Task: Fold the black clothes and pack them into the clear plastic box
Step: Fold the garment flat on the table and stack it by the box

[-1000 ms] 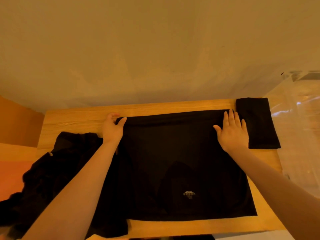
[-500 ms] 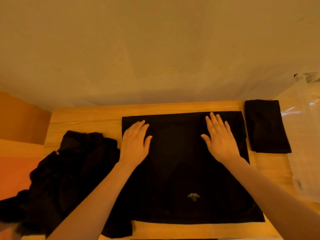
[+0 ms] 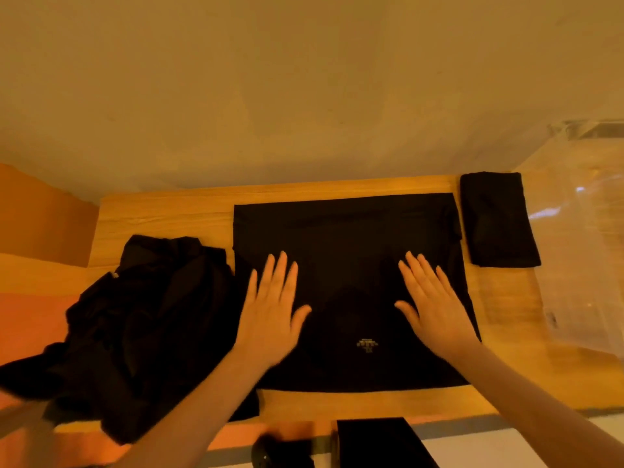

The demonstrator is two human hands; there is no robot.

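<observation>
A black garment [image 3: 347, 238] lies flat and squared on the wooden table [image 3: 162, 214], a small pale logo near its front edge. My left hand [image 3: 270, 309] rests flat on its left half, fingers spread. My right hand [image 3: 432, 305] lies flat on its right half, fingers spread. A folded black piece [image 3: 498, 219] sits at the table's far right. The clear plastic box [image 3: 580, 231] stands just beyond it on the right. A crumpled heap of black clothes [image 3: 135, 325] covers the table's left side.
A beige wall rises behind the table. A dark rectangular object [image 3: 381, 442] and a dark rounded thing [image 3: 280, 452] sit below the table's front edge. Orange surfaces lie to the left of the table.
Both hands have slid toward me over the garment, from its far edge to its middle. The left hand, first at the far left corner, now lies flat.
</observation>
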